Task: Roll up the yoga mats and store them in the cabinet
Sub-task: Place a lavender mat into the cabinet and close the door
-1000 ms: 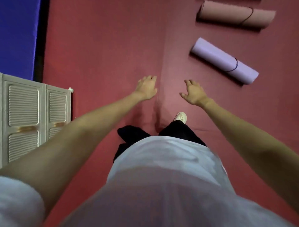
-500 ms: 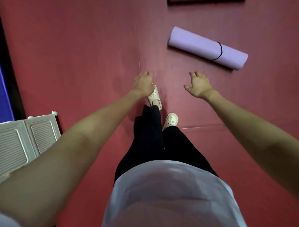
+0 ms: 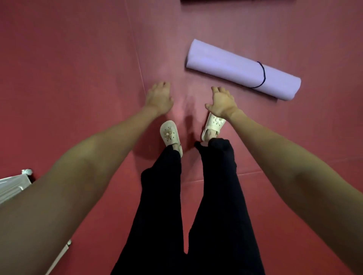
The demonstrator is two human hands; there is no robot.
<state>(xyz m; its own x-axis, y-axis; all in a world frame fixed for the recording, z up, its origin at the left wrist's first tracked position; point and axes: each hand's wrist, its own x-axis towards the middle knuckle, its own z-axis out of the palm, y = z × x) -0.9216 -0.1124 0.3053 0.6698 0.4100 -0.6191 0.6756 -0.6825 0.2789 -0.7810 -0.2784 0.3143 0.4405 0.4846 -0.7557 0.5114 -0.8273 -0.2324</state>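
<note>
A rolled lilac yoga mat, bound by a thin dark cord near its right end, lies on the red floor ahead and to the right. My right hand hovers open, fingers spread, a short way left of and below the mat, not touching it. My left hand is stretched out open further left, holding nothing. A corner of the white slatted cabinet shows at the left edge, mostly hidden behind my left arm.
The red padded floor spreads all around, with seams crossing it. My feet in white clogs stand just below my hands. A dark strip lies at the top edge, beyond the mat.
The view has moved forward toward the lilac mat, which now lies nearer and larger. The pink rolled mat and most of the cabinet have left the frame. Both hands stay open and outstretched.
</note>
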